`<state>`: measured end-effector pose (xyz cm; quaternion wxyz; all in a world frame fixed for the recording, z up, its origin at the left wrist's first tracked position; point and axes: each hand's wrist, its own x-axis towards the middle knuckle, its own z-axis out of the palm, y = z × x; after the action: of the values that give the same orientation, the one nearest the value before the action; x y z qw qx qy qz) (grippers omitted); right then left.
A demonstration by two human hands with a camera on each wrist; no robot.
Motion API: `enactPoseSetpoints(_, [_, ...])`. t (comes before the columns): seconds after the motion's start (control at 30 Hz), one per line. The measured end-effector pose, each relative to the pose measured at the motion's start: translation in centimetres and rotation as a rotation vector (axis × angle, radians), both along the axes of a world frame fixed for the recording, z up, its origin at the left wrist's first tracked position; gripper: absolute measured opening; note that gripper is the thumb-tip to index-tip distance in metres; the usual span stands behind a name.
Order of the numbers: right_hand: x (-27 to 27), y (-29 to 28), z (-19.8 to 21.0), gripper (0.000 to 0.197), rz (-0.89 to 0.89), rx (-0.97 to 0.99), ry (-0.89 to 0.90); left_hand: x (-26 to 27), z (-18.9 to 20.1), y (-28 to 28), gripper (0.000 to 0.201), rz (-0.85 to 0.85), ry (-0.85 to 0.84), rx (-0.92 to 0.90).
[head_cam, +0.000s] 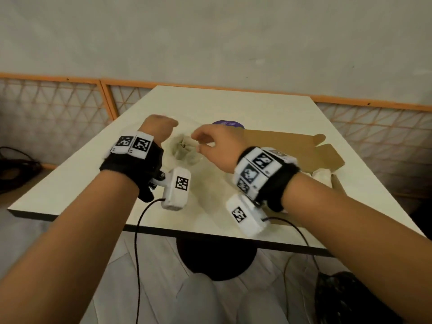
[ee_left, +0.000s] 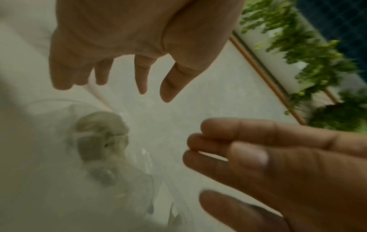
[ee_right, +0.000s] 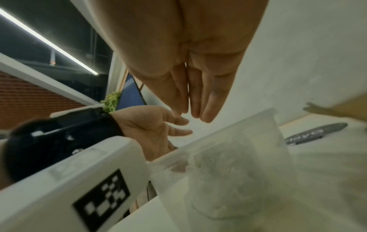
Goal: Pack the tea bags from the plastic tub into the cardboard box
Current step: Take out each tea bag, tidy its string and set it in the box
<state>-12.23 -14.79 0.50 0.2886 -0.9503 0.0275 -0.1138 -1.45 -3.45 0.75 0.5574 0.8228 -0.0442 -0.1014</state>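
A clear plastic tub stands mid-table with several pale tea bags inside; the tea bags look blurred through the tub wall. My left hand hovers over the tub's far left rim, fingers relaxed and empty. My right hand hangs over the tub just right of it, fingers straight and together, holding nothing. The brown cardboard box lies open to the right of the tub.
A purple lid lies behind the tub. Something pale sits in the box's near right part. Cables hang off the table's front edge. An orange lattice fence runs behind the table.
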Motion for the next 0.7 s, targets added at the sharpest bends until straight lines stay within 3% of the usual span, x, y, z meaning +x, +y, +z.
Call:
enactPoseSetpoints(0.1, [2.9,0.7,-0.3,0.034,-0.087,0.028,0.061,0.9,-1.2,-0.1,0.042,-0.061,0.143,0.104])
enactPoseSetpoints(0.2, [4.7,0.8,-1.2,0.031,-0.162,-0.014,0.129,1.2,-2.0,-0.2,0.015,-0.052,0.235,0.029])
enactPoseSetpoints(0.27, [5.1,0.8,-1.4,0.03,-0.172,-0.055,0.136,1.3,-2.1,-0.6,0.017,-0.048,0.225,0.042])
enactPoseSetpoints(0.37, [5.2,1.0,-1.5,0.033,-0.141,-0.103,0.144,1.3,-1.9,-1.0,0.046,-0.103,0.158,0.168])
enactPoseSetpoints(0.53, [5.3,0.7,-1.6,0.037,-0.109,-0.065,0.137,1.1,-0.8,-0.7,0.049,-0.196,0.067,0.278])
enactPoseSetpoints(0.7, [5.6,0.2,-1.8,0.047,-0.166,0.148,0.104,1.7,-1.3,-0.7,0.048,-0.129,0.171,0.091])
